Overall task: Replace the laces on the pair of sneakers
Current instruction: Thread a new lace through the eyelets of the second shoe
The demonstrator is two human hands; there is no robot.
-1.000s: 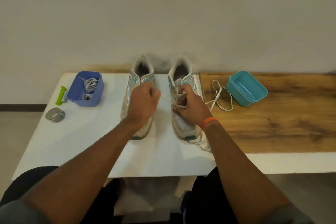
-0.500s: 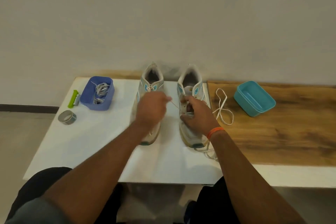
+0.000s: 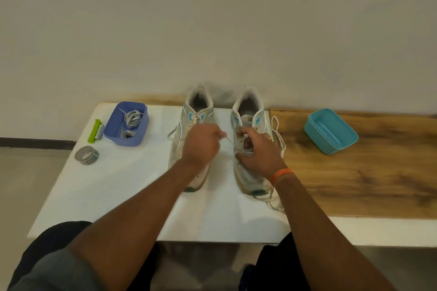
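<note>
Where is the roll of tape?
The roll of tape lies near the white table's left edge, just in front of the purple box and green tool.

I see a plain off-white wall (image 3: 212,19) behind the counter (image 3: 113,186), white at its left, wood-grained at its right; grey floor (image 3: 28,172) below.

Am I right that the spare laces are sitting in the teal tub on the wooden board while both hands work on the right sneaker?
Not quite. The head view shows the spare laces in the purple tub on the white table; the teal tub looks empty.
</note>
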